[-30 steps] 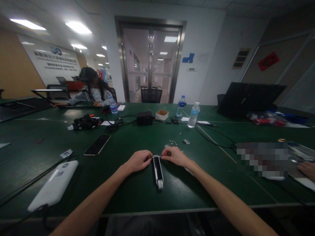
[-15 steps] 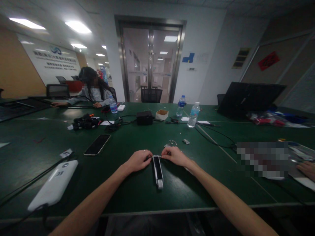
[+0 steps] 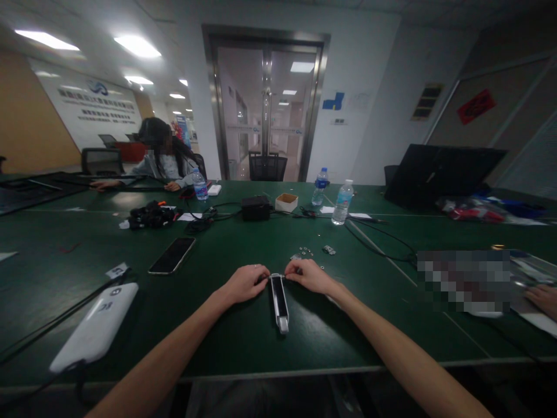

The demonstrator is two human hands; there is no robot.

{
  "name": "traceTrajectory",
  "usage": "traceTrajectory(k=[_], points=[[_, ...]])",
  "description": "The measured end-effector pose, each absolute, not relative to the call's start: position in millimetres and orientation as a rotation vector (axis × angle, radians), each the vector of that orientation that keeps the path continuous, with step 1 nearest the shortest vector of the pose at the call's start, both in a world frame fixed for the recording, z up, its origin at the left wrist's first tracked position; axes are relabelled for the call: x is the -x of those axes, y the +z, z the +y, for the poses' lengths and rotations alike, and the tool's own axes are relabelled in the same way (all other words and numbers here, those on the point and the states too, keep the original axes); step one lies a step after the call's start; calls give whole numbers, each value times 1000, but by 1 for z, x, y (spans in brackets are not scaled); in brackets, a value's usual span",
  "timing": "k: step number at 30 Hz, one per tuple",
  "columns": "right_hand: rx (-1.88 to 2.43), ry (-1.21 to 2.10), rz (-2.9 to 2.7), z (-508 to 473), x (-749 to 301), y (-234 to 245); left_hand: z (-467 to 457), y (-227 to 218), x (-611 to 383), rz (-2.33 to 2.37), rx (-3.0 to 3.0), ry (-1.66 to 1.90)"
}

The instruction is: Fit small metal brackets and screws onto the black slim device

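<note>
Fingers [image 3: 261,277] of the left hand [image 3: 244,283] and right hand [image 3: 310,275] pinched the far end of a slim, glossy black-and-silver bar [image 3: 279,301] lying flat on the matte green worktop [image 3: 243,342]. Tiny metal screws [image 3: 306,252] lay scattered just beyond; a smooth white oblong case [image 3: 96,325] rested well left.

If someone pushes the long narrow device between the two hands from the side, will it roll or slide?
The narrow device lies flat on the green table, so it would probably slide or pivot, not roll. It looks rigid and unlikely to bend. Both the left hand and the right hand pinch its far end, which likely steadies it.
</note>
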State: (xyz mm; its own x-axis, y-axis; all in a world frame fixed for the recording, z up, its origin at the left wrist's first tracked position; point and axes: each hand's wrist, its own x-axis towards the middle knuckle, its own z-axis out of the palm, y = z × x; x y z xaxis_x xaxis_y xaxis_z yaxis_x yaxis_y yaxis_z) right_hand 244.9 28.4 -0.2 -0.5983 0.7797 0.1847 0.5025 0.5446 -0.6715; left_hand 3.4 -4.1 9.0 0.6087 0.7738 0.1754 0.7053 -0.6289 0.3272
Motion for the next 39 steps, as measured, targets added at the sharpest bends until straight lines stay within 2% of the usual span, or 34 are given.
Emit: traceTrajectory(k=[13, 20, 29, 39], points=[[1022, 863, -2251, 32, -245, -6, -5, 10, -4, 1223, -2625, 427], [1029, 1303, -1891, 34, -237, -12, -4, 9, -2, 1211, -2645, 423], [818, 1881, -1292, 28, -230, -13, -2, 5, 1, 1187, -2702, 525], [682, 2091, -895, 21, -220, -9, -1, 1, 1, 1184, -2725, 746]])
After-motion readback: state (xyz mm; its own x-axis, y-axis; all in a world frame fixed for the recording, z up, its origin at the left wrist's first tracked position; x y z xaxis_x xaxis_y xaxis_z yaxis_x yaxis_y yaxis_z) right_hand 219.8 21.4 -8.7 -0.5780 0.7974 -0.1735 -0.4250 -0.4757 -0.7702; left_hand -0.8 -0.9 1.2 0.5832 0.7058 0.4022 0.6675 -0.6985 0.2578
